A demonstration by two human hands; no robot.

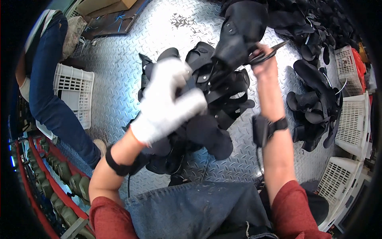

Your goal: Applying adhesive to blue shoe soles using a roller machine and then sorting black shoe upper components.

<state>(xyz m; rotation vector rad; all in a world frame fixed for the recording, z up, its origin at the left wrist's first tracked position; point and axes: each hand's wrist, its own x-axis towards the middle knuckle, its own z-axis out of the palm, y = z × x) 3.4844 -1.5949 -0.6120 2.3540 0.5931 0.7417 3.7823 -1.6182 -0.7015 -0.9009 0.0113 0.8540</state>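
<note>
Ahead of our apron (pixel 195 211), our gloved left hand (pixel 165 95) spreads thumb and fingers, seemingly empty, over the pile of black pieces (pixel 217 137); farther from the apron, rightward, our right hand (pixel 265 67) curls round scissors (pixel 274 50).

A pile of pieces (pixel 211 133) lies centrally on the floor (pixel 115 79), with a second pile (pixel 316 107) at three o'clock and a heap (pixel 338 20) at two. Crates (pixel 352 123) stand beyond the second pile, and a rack (pixel 55 189) at eight.
</note>
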